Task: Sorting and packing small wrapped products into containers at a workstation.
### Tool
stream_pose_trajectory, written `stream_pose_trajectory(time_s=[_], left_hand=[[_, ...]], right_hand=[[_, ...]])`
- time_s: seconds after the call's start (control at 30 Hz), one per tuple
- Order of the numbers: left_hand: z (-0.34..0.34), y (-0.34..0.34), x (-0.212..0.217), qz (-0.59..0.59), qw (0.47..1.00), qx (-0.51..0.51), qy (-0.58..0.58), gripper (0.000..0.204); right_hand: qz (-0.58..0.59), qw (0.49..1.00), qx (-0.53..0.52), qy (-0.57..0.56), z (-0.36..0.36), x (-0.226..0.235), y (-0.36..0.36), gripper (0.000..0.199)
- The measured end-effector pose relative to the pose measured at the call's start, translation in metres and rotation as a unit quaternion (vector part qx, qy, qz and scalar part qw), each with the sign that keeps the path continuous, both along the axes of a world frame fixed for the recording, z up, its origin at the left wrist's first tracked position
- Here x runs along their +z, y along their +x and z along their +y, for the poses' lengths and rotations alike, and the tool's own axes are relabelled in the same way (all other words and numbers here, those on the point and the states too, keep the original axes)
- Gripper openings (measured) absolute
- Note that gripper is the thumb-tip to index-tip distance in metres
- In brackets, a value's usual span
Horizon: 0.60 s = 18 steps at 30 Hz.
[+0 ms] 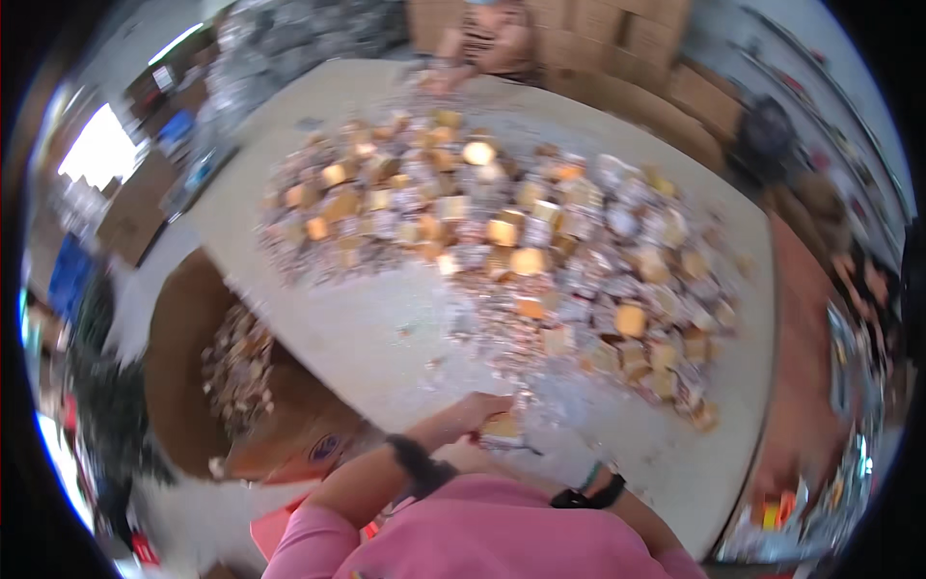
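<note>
Close to my body, at the table's near edge, both my hands meet around a small gold-and-clear packet (502, 428). My left hand (476, 413) has its fingers closed at the packet's upper side; blur hides what they pinch. My right hand (487, 457) reaches in from the right just below the packet and seems to grip it, its fingers partly hidden. A thin dark line shows beside the packet, too smeared to name. Beyond my hands spreads a large heap of small gold and clear-wrapped pieces (526, 261) across the pale table (338, 338).
An open cardboard box (178, 338) with many small pale pieces stands against the table's left edge. Across the table, another person's arms (453, 72) reach the heap. Stacked cartons (617, 43) and clear bags (299, 39) stand behind. A reddish surface (796, 357) adjoins at right.
</note>
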<state>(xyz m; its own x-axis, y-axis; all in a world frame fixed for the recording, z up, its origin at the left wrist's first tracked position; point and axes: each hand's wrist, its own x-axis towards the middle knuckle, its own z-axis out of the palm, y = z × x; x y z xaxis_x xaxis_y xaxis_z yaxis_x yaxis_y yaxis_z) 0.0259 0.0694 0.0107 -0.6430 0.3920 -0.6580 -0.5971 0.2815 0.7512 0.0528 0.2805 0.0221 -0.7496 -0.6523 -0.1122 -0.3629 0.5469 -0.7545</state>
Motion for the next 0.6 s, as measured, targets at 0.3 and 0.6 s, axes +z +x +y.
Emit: stream_pose_trajectory(time_s=[0.3, 0.6], left_hand=[[0.023, -0.038, -0.028, -0.010, 0.984, -0.157, 0.084, 0.037], [0.038, -0.072, -0.004, 0.036, 0.999, 0.014, 0.009, 0.031]], right_hand=[[-0.100, 0.995, -0.020, 0.023, 0.025, 0.045, 0.000, 0.042], [-0.447, 0.773, -0.212, -0.397, 0.073, 0.008, -0.007, 0.026]])
